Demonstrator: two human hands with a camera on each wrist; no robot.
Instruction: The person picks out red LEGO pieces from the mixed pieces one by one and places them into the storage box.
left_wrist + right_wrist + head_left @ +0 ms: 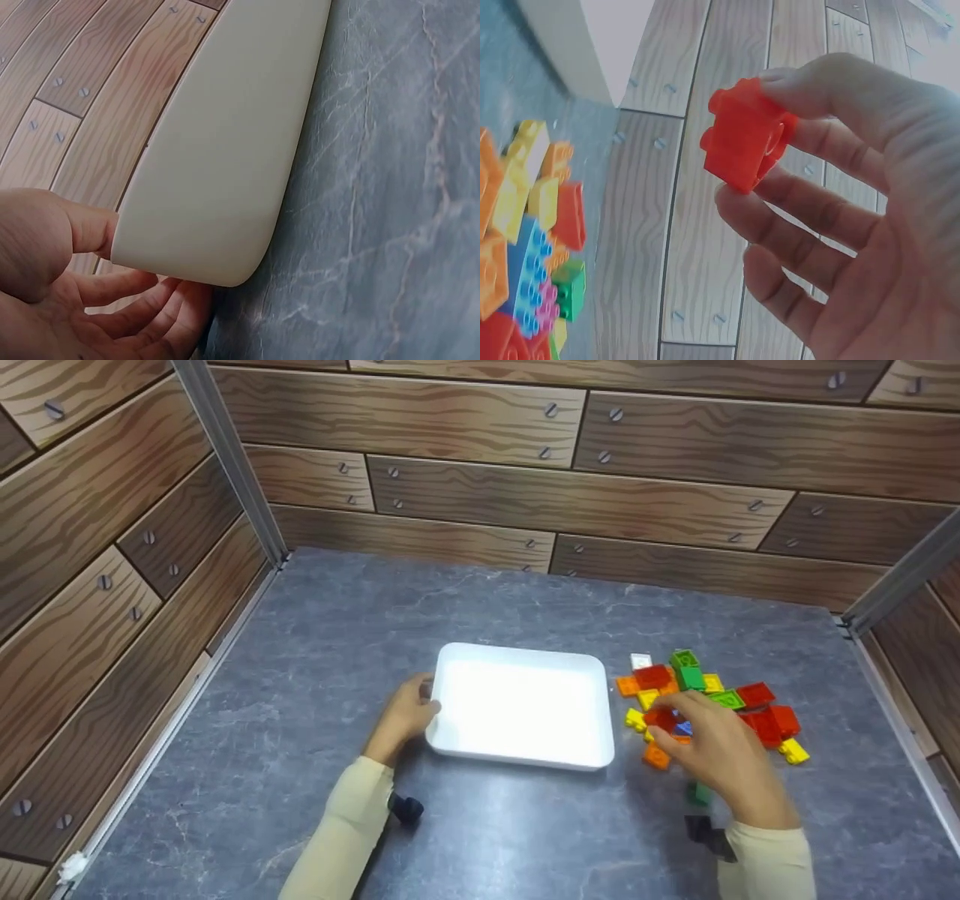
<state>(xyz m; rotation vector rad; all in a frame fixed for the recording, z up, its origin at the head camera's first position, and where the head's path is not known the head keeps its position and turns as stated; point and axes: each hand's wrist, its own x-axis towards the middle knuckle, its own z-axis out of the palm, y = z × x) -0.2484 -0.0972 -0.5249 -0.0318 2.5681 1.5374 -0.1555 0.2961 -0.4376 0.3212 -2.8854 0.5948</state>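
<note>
A white rectangular tray (521,705) lies on the grey marbled table. At its left side my left hand (405,711) grips the edge; in the left wrist view the thumb is at the rim of the tray wall (217,150) and the fingers curl below. My right hand (716,746) is over the loose pile to the right of the tray. Between its thumb and fingertips it pinches a red toy building brick (742,135), whose studs face left in the right wrist view. The other fingers of that hand are loosely bent.
Around the right hand lie several bricks: a white one (640,661), green ones (684,660), yellow ones (793,751), an orange one (656,757) and a blue one (525,274). A dark green brick (699,793) lies nearer. Wood-patterned walls (480,487) enclose the table.
</note>
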